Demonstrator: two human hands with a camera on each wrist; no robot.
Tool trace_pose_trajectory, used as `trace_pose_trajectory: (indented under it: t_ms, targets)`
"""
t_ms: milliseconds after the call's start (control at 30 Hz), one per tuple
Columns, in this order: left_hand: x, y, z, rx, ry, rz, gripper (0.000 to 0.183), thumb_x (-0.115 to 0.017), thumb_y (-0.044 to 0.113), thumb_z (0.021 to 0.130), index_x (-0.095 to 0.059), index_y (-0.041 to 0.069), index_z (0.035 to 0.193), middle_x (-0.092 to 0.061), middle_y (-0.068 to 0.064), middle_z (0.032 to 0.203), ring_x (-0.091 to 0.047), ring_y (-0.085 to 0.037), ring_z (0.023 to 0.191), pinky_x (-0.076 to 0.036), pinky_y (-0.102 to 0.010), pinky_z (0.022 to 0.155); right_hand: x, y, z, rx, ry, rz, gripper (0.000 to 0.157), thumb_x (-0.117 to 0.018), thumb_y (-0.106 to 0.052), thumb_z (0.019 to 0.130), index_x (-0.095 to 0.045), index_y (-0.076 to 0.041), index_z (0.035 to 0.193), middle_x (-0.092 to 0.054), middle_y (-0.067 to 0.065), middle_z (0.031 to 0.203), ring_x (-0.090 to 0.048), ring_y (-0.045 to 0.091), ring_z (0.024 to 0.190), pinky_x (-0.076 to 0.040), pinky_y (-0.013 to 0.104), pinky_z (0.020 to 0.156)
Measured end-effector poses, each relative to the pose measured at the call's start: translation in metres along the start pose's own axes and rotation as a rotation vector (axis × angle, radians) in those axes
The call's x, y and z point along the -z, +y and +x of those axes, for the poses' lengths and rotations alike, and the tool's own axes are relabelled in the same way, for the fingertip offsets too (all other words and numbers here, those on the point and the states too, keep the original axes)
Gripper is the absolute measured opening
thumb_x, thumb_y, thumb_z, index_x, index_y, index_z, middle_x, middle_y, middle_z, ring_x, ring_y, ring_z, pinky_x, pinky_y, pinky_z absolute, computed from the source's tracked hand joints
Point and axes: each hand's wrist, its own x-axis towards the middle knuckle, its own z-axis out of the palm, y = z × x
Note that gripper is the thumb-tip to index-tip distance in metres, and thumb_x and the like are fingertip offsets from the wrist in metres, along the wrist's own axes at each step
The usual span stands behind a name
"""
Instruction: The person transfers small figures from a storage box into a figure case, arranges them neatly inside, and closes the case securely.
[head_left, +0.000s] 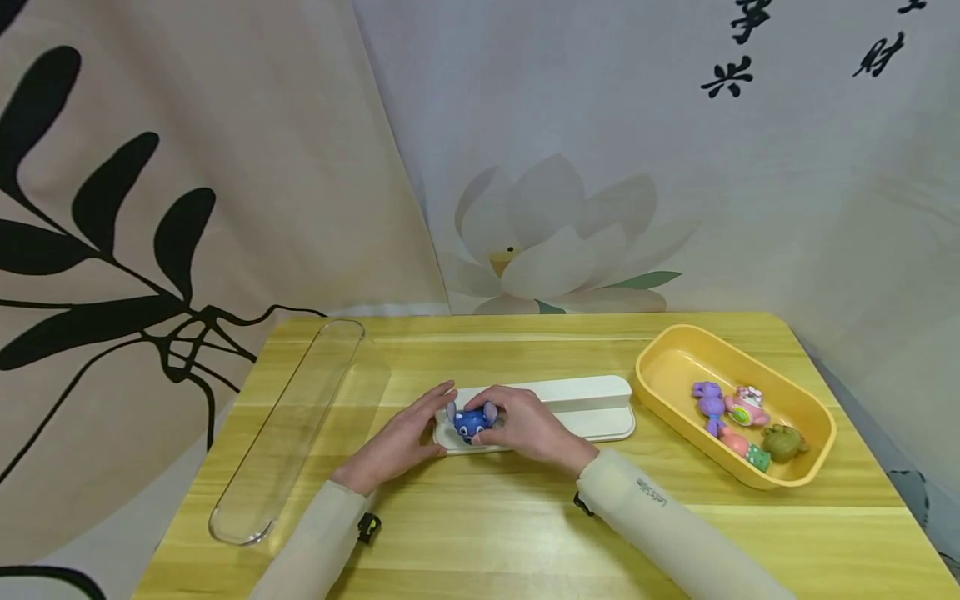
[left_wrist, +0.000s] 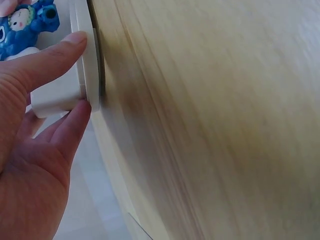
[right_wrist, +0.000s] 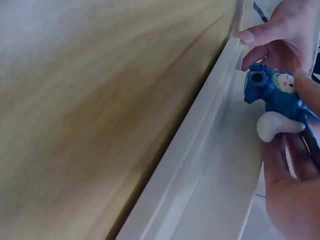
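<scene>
A blue toy figure [head_left: 471, 423] with big ears stands at the left end of a white stepped base [head_left: 592, 407]. My right hand [head_left: 528, 425] holds the figure between thumb and fingers; in the right wrist view, the blue figure [right_wrist: 280, 97] shows a white, curved part at its lower side. Around the left end of the base, my left hand [head_left: 401, 442] grips with the thumb on the front edge. The left wrist view shows that thumb [left_wrist: 60, 52] on the edge of the white base [left_wrist: 62, 92], with fingertips against its end.
At the right, a yellow tray [head_left: 651, 367] holds several small figures, among them a purple figure [head_left: 708, 404] and an olive-green figure [head_left: 783, 442]. A clear, long cover [head_left: 288, 433] lies along the table's left side. A curtain [head_left: 570, 100] hangs behind the wooden table [head_left: 480, 533].
</scene>
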Motion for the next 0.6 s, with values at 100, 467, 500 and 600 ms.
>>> trace_pose_trajectory:
  t_ms: [100, 467, 500, 600]
  targets:
    - [0.0008, 0.0004, -0.0004, -0.002, -0.001, 0.002, 0.085, -0.078, 0.018, 0.083, -0.029, 0.018, 0.153, -0.015, 0.003, 0.161, -0.027, -0.019, 0.141, -0.037, -0.038, 0.109, -0.0002, 0.0003, 0.0009, 0.027, 0.008, -0.016, 0.039, -0.083, -0.028, 0.078, -0.068, -0.024, 0.114, -0.063, -0.011, 0.114, -0.059, 0.009, 0.103, -0.051, 0.028, 0.09]
    - [0.0, -0.001, -0.0006, -0.003, 0.0, 0.014, 0.086, -0.079, 0.02, 0.082, -0.03, 0.018, 0.153, -0.014, 0.007, 0.161, -0.029, -0.018, 0.14, -0.037, -0.037, 0.109, -0.0088, -0.0022, 0.003, 0.149, -0.004, -0.123, 0.042, -0.083, -0.028, 0.077, -0.066, -0.019, 0.115, -0.062, -0.008, 0.112, -0.058, 0.007, 0.099, -0.052, 0.026, 0.087]
    - [-0.0001, -0.0008, -0.0003, -0.002, 0.0, 0.016, 0.086, -0.079, 0.02, 0.082, -0.03, 0.018, 0.153, -0.014, 0.007, 0.161, -0.03, -0.018, 0.14, -0.038, -0.037, 0.108, -0.0087, -0.0031, 0.0029, 0.151, -0.002, -0.153, 0.042, -0.083, -0.029, 0.077, -0.067, -0.019, 0.114, -0.063, -0.008, 0.112, -0.058, 0.007, 0.1, -0.051, 0.027, 0.089]
    - [0.0, 0.0001, 0.0002, 0.004, -0.002, 0.018, 0.086, -0.079, 0.02, 0.081, -0.031, 0.018, 0.152, -0.014, 0.007, 0.161, -0.03, -0.019, 0.14, -0.038, -0.037, 0.108, -0.0072, -0.0056, 0.0022, 0.152, 0.001, -0.235, 0.041, -0.082, -0.029, 0.078, -0.067, -0.017, 0.114, -0.063, -0.007, 0.112, -0.057, 0.008, 0.101, -0.051, 0.029, 0.09]
